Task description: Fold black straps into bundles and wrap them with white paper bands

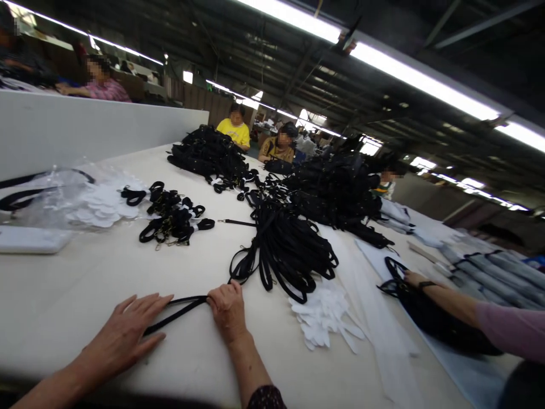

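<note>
A narrow black strap point(184, 313) stretches in a long loop between my two hands, just above the white tabletop. My right hand point(227, 309) is closed around it at the right end. At the other end, my left hand point(128, 329) has its fingers stretched out and its thumb apart, with the strap running between thumb and fingers. Beyond my right hand lies a big bunch of looped black straps point(289, 250). Left of that bunch sits a pile of small coiled straps point(172, 218) with metal hooks and white bands. White paper tags point(326, 318) are heaped to the right of my right hand.
A clear plastic bag with white tags point(102, 199) lies at the left, beside a white block point(34, 240). Large heaps of black bags point(332, 182) fill the table's far side. At right, a co-worker's hand point(419, 279) touches a black bag point(443, 318). Other people sit farther back.
</note>
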Available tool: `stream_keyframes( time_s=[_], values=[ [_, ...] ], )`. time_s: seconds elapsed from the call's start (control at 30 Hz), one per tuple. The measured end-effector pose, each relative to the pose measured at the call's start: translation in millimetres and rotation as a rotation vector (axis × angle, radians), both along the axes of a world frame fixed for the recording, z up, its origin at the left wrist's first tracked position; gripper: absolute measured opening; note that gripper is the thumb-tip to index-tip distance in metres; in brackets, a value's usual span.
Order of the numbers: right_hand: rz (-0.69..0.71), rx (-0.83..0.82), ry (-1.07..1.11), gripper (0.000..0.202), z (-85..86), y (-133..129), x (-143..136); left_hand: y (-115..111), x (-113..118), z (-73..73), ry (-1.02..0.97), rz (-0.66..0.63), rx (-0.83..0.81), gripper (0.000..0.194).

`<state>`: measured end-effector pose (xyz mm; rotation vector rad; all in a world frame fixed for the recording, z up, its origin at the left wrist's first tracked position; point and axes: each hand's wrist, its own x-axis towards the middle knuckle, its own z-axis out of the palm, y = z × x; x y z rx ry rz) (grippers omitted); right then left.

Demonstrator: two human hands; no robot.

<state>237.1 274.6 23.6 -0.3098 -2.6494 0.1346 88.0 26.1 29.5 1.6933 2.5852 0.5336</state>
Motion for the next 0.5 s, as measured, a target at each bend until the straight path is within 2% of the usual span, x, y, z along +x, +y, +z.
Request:
stream_keyframes(
  time_s=[0.07, 0.17, 0.27, 0.33, 0.43, 0.5],
  values=[
    [0.011, 0.033, -0.027, 0.009, 3.0, 0.4, 2.3, 15.9, 1.1, -2.3, -0.056, -0.003, 0.002, 0.049],
    [0.081, 0.046, -0.096, 0.006, 14.0, -3.3, 13.0, 18.4, -5.0, -4.8, -0.17, -0.037, -0.008, 0.028],
    [0.193, 0.016, -0.2, 0.009, 28.4, -13.1, 33.8, 2.4, -12.8, -4.8, -0.255, -0.093, 0.03, 0.022],
    [0.242, -0.002, -0.259, 0.01, 37.2, -20.6, 51.6, -10.5, -18.0, -3.5, -0.273, -0.177, 0.053, 0.019],
    [0.263, -0.035, -0.299, 0.004, 47.4, -28.4, 78.8, -24.5, -28.5, -2.1, -0.24, -0.316, 0.03, 0.018],
    [0.255, -0.095, -0.3, 0.005, 53.0, -30.1, 94.4, -30.0, -37.8, -4.6, -0.189, -0.317, 0.017, 0.021]
  ],
)
